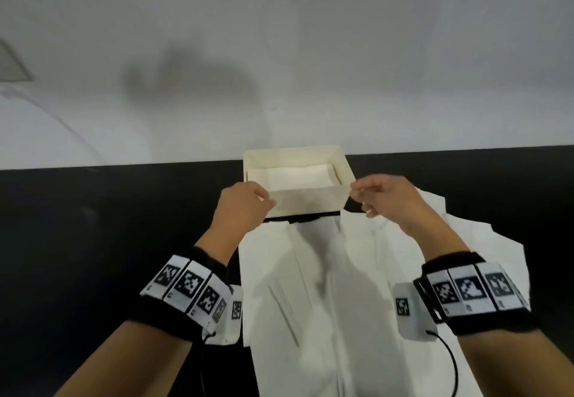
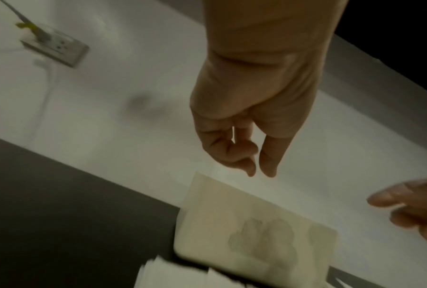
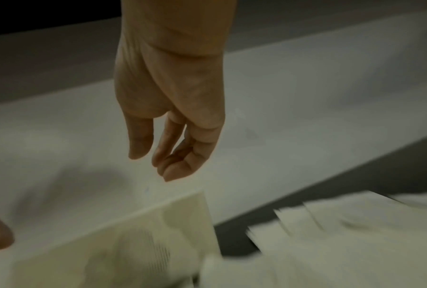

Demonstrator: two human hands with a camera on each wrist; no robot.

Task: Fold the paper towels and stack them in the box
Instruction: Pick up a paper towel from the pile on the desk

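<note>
A cream box (image 1: 310, 199) stands at the far edge of the black table, and a folded white paper towel (image 1: 299, 176) lies flat inside it. My left hand (image 1: 267, 199) hovers at the box's front left corner, and my right hand (image 1: 360, 198) hovers at its front right corner. The left wrist view shows the left hand (image 2: 256, 167) above the box (image 2: 244, 224), its fingers loosely curled and holding nothing. The right hand (image 3: 153, 161) hangs the same way over the box (image 3: 145, 243). Several unfolded paper towels (image 1: 326, 288) lie spread on the table in front of the box.
The black table (image 1: 93, 241) meets a white wall just behind the box. A wall socket (image 2: 57, 46) with a plugged-in cable sits on the wall far to the left. The towel pile (image 3: 342, 243) spreads out to the right of the box.
</note>
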